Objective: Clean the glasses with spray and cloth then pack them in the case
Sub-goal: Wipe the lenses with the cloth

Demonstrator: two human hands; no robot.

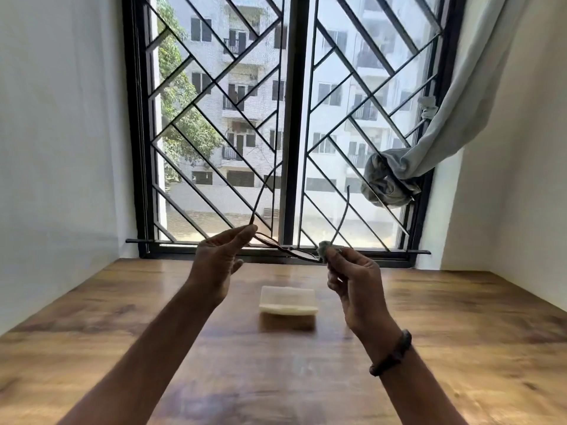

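Note:
I hold a pair of thin-framed glasses (285,248) up in front of the window, temples open and pointing away from me. My left hand (219,262) pinches the frame's left end near the hinge. My right hand (352,280) pinches a small grey cloth (325,248) against the right lens end of the frame. Below the hands, a pale cream glasses case (288,300) lies on the wooden table (153,317), its lid side up. No spray bottle is in view.
A barred window (288,133) fills the wall beyond the table's far edge. A grey curtain (429,154) is knotted at the right of the window. White walls close in the table on both sides.

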